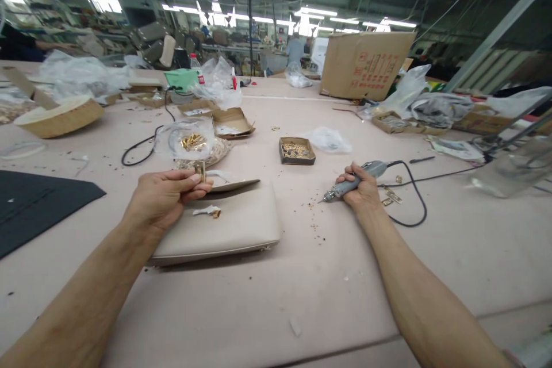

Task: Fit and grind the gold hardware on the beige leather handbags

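We see the clasp (199, 170) on the left, pinched between the thumb and fingers of the left hand (161, 198), above the pale handbag (241, 218). To the right, the fingers of the right hand (363, 192) are wrapped round the grey tool (345, 188), its tip pointing left and down, well apart from the handbag. We judge that a light, steady pinch and a tip held off the pale surface until lined up would serve best. The white scrap (207, 211) on the handbag may obstruct; the cord (425, 207), looping at right near loose plates (392, 195), could snag. Farther off, we note the box (297, 160) of small pieces and, far right, the carton (366, 66).
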`<state>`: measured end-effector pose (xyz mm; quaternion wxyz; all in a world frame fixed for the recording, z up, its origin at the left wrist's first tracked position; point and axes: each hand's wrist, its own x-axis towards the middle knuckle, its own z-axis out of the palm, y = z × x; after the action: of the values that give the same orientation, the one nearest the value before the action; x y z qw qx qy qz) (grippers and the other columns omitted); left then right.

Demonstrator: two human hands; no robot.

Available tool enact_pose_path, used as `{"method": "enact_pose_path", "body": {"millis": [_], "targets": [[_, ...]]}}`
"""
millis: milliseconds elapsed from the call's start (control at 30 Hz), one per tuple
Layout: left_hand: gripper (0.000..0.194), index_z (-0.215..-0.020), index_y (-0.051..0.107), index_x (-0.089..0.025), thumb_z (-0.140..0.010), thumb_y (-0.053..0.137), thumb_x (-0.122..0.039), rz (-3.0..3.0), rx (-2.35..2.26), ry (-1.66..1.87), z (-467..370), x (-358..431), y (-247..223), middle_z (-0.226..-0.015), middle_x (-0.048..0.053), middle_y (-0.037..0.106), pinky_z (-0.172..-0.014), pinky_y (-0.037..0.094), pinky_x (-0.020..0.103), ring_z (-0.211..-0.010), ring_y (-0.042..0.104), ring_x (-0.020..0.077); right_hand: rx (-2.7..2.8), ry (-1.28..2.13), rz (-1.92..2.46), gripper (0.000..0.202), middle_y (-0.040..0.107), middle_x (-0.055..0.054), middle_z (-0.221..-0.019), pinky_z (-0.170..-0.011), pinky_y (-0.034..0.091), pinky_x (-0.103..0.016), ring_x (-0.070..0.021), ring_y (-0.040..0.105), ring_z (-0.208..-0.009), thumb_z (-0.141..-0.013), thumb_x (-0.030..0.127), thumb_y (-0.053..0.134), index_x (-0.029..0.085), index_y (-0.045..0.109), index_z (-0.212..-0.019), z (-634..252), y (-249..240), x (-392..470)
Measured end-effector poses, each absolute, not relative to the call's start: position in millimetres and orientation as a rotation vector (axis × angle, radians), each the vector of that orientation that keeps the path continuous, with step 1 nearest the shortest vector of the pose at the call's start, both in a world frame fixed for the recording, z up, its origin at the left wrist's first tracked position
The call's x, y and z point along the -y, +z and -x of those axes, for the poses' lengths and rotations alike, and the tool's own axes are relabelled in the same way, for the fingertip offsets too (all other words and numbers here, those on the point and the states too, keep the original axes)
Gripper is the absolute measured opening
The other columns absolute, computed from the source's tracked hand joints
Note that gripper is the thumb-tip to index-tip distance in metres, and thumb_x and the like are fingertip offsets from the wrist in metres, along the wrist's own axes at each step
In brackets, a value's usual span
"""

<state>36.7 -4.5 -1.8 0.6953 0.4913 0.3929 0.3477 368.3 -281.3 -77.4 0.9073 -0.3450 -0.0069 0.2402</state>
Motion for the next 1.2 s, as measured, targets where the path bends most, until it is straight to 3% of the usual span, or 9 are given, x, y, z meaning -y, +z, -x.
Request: {"method": "enact_pose_path", "body": {"millis": [533, 1200], "targets": [[0.013, -0.086, 0.069, 0.003, -0.086, 0.06, 0.013, -1.082, -0.847, 0.79, -35.8, 2.7, -4.9, -0.076, 0.02, 0.072, -0.055, 0.064, 0.018, -0.061, 0.074, 0.0219, 0.02, 0.446, 0.767, 0.028, 0.06, 0.007, -0.075, -0.053, 0.056, -0.022, -0.0041, 0.047, -0.05, -0.076, 0.015, 0.082, 0.02, 0.055, -0.084, -362.5, -80.2, 275.2], [0.011, -0.081, 0.069, 0.0, -0.084, 0.062, 0.008, -1.108, -0.88, 0.768, -35.4, 6.6, -0.8, -0.081, 0.021, 0.073, -0.054, 0.061, 0.017, -0.066, 0.074, 0.0214, 0.016, 0.424, 0.782, 0.037, 0.06, 0.008, -0.074, -0.052, 0.055, -0.021, -0.0038, 0.048, -0.047, -0.075, 0.018, 0.087, 0.02, 0.052, -0.083, -361.0, -75.0, 277.0]]}}
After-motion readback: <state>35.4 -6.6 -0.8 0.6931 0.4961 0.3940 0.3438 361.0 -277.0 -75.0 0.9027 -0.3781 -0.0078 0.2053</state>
